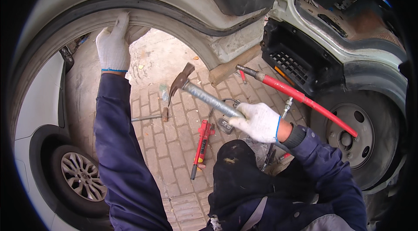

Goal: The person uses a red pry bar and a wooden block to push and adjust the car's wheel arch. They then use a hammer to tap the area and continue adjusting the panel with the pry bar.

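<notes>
Held aslant near the centre of the view, a hammer (212, 100) with a dull grey, metallic-looking handle running from 4 o'clock up to 10; at the upper end, a rust-brown head (180, 83), blunt face toward 1 o'clock, curved, tapering end toward 7; sweeping overhead from 9 round to 1 o'clock, a pale, dusty wheel arch (170, 22), edged with a curved black strip (152, 4)

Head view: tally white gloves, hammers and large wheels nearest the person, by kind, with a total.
White gloves: 2, left hand and right hand
Hammers: 2, held hammer and lying hammer
Large wheels: 2, left wheel and right wheel
Total: 6
</notes>
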`<control>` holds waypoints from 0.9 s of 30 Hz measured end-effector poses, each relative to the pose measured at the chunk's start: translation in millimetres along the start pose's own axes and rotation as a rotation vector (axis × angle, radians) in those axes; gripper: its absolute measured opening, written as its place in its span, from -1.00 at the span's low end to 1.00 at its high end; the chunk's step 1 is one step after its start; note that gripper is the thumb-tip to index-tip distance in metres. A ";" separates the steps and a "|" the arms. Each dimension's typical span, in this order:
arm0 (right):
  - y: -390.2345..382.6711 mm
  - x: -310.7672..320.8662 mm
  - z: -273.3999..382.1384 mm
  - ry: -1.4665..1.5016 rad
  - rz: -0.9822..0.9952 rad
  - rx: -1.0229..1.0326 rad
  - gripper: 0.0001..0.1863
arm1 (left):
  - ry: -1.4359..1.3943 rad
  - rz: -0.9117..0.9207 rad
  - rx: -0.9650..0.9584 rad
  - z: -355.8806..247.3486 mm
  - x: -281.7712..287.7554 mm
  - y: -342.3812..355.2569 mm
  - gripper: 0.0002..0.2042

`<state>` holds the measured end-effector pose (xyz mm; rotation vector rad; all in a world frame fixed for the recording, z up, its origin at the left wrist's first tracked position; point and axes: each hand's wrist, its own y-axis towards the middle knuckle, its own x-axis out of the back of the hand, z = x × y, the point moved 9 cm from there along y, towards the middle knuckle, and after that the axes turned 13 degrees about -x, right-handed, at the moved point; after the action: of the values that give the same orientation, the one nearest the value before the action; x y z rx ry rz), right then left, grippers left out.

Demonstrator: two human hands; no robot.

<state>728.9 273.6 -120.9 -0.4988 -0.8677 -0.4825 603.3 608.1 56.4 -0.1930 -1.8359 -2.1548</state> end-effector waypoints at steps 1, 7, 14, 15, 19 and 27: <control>7.8 19.8 -4.7 0.073 -0.096 -0.041 -0.39 | 0.054 0.002 -0.046 -1.0 0.9 -0.8 -0.63; -5.5 -18.5 -53.2 -0.005 0.027 -0.040 -0.38 | -0.466 -0.108 0.332 42.4 -10.3 -4.3 -0.59; -73.7 26.4 -174.7 0.241 -0.284 -0.282 -0.45 | -1.002 -0.163 0.715 11.9 -33.4 -80.4 -0.58; -77.7 51.5 -178.8 0.411 -0.390 -0.205 -0.50 | -0.968 -0.105 0.872 8.2 -43.5 -120.4 -0.57; -70.2 91.4 -220.9 0.971 -0.386 -0.281 -0.80 | -0.723 0.393 1.282 -49.1 -97.2 -343.0 -0.50; -20.5 96.8 -298.5 1.184 -0.533 -0.257 -0.92 | -0.112 1.583 1.093 -233.4 -62.5 -677.6 -0.19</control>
<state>947.3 62.3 -202.0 -0.1290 0.2365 -1.2176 471.6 480.2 -639.2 -1.0117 -1.5722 -0.0584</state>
